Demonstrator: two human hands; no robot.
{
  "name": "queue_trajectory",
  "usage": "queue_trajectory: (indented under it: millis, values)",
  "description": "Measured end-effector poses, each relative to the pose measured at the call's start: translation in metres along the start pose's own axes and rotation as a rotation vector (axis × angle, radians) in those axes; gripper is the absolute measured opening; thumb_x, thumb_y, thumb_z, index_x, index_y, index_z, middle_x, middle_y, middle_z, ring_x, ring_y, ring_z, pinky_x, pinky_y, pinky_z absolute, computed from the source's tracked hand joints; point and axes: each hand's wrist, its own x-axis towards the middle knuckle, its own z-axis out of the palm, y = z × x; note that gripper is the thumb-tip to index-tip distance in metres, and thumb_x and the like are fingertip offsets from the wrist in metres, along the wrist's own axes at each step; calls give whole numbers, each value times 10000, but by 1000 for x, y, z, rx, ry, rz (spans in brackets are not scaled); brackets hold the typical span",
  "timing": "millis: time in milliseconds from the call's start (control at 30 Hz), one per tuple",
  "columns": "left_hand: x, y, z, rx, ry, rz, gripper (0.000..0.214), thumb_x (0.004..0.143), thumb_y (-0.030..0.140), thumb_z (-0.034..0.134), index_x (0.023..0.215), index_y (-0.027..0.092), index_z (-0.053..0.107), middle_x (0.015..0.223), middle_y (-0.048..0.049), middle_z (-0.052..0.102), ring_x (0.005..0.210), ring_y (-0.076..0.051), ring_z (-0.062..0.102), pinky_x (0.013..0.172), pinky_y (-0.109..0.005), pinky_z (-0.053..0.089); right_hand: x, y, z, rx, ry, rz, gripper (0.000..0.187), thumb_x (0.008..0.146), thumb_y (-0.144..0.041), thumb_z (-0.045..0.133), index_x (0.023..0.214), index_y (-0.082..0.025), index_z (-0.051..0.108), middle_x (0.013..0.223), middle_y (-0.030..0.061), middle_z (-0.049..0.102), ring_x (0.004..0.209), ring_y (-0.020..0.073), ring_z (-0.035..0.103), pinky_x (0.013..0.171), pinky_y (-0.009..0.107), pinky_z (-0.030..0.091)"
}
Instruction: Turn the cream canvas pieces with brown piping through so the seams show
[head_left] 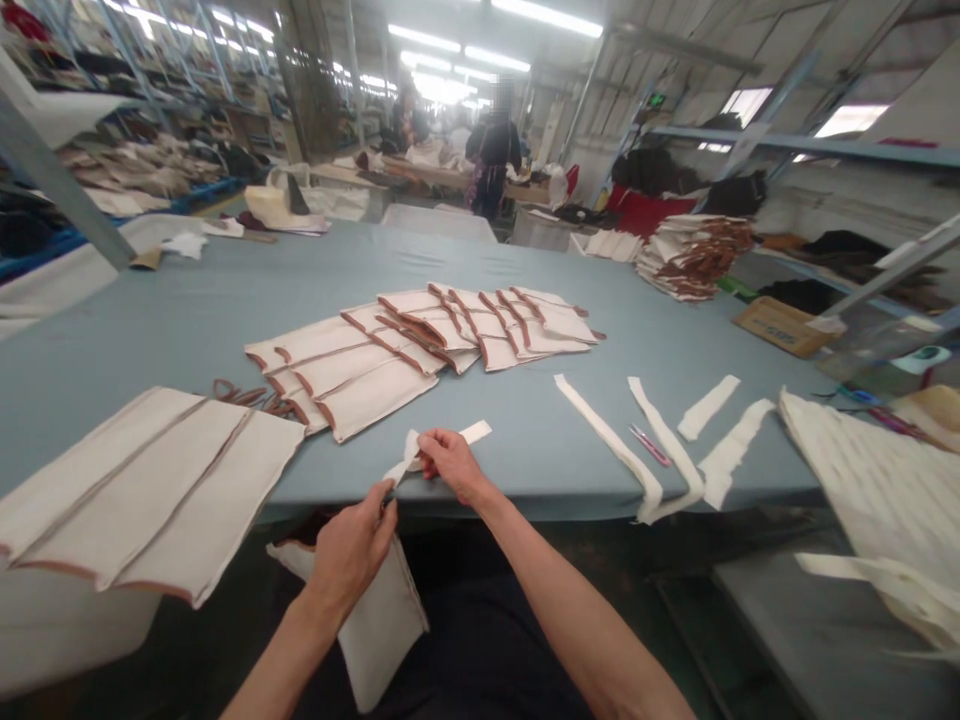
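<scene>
A narrow white fabric strip (405, 462) runs between my two hands at the table's front edge. My right hand (450, 462) pinches its upper part, and another cream strip piece (476, 432) lies on the table just beyond those fingers. The fingers of my left hand (352, 545) are closed at the strip's lower end; a small dark bit shows at the fingertips, too small to name. Below the left hand, a cream fabric piece with brown edging (382, 625) hangs over my lap, partly hidden by that hand and forearm.
Cream panels with brown trim (360, 365) overlap across the blue-grey table (525, 440). A larger panel (150, 480) overhangs the left front edge. Loose strips (611, 440) and pink-handled thread snips (650, 445) lie right. A fabric stack (690, 255) and cardboard box (784, 325) stand farther back.
</scene>
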Motion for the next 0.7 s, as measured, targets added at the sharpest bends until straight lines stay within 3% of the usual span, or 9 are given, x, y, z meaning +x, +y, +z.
queue_trajectory:
  millis: [333, 567, 700]
  values:
    - [3, 7, -7, 113, -9, 11, 387, 1067, 390, 714, 1394, 190, 663, 1282, -98, 756, 1033, -252, 774, 905, -469, 676, -9, 0, -35, 184, 231, -11, 318, 1081, -417, 690, 1255, -151, 699, 1153, 76, 739, 931, 191, 737, 805, 365, 658]
    - [-1, 12, -5, 151, 5, 43, 372, 1070, 379, 713, 1384, 186, 669, 1234, -89, 768, 983, -238, 779, 864, -445, 684, -3, 1, -33, 248, 280, 11, 331, 1082, -417, 688, 1282, -154, 692, 1180, 83, 736, 950, 198, 740, 814, 372, 661]
    - [-4, 7, -10, 120, 43, 18, 348, 1109, 366, 653, 1402, 177, 661, 1095, -60, 797, 909, -223, 797, 850, -434, 687, -6, 3, -26, 216, 249, 35, 338, 1079, -420, 690, 1290, -156, 693, 1208, 89, 735, 986, 210, 742, 847, 393, 662]
